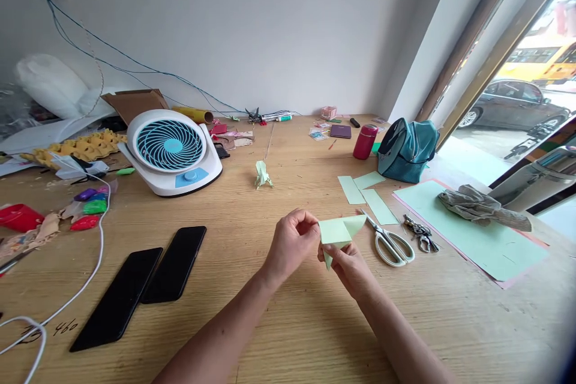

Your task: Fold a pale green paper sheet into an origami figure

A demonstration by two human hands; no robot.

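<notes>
Right hand point(350, 265) pinches folded paper point(335, 230) (pale green).

The folded paper point(333, 231) looks matt (the wooden table point(234, 216), smooth).

White fan point(174, 153) at left, 2 black phones point(174, 265) side by side in front, white cable point(101, 239) left of them, red flask point(365, 142) beside teal bag point(408, 151), keys point(422, 234), dark car point(513, 103) outside

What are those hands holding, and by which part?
Folded pale green paper: the right hand pinches its lower part, while the left hand appears to pinch its left edge.
</notes>
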